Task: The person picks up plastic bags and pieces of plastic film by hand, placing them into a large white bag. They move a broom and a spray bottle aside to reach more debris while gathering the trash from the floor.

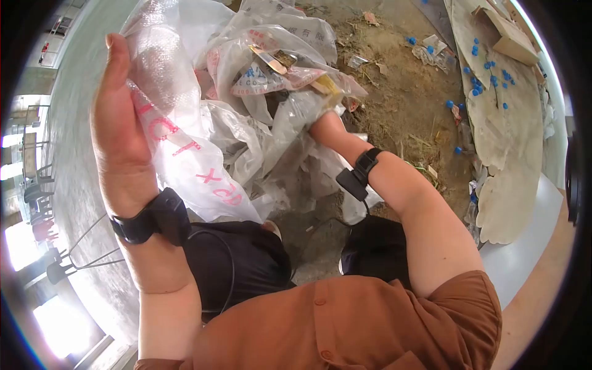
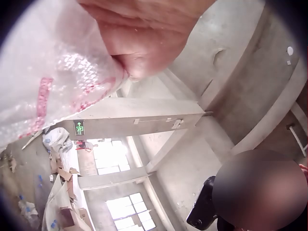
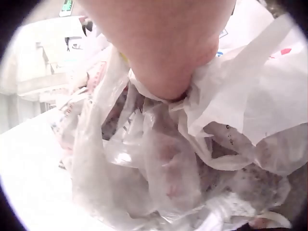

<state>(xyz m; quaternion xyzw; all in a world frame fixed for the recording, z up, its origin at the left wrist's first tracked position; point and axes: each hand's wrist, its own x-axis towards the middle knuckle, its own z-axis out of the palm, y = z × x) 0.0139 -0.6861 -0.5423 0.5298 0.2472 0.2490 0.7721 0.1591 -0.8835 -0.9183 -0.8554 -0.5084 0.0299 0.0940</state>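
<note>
Bag (image 1: 185, 148) (bubble plastic, red letters) is up in front of me, above my lap. My left hand (image 1: 120, 123) pinches its edge. My right hand (image 1: 325, 128) is sunk in the plastic pile (image 1: 277, 80), fingers hidden, can't tell the grip. Blue caps (image 1: 487, 68) lie on a board (image 1: 512, 142) beyond.

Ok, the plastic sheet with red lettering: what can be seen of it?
The plastic sheet is thin, translucent film, bubble-textured, printed with red characters. Crumpled, it hangs raised in front of the person, merging into a bundle of bags. The left hand holds its upper edge; the right hand is sunk in the bundle beside it.
</note>
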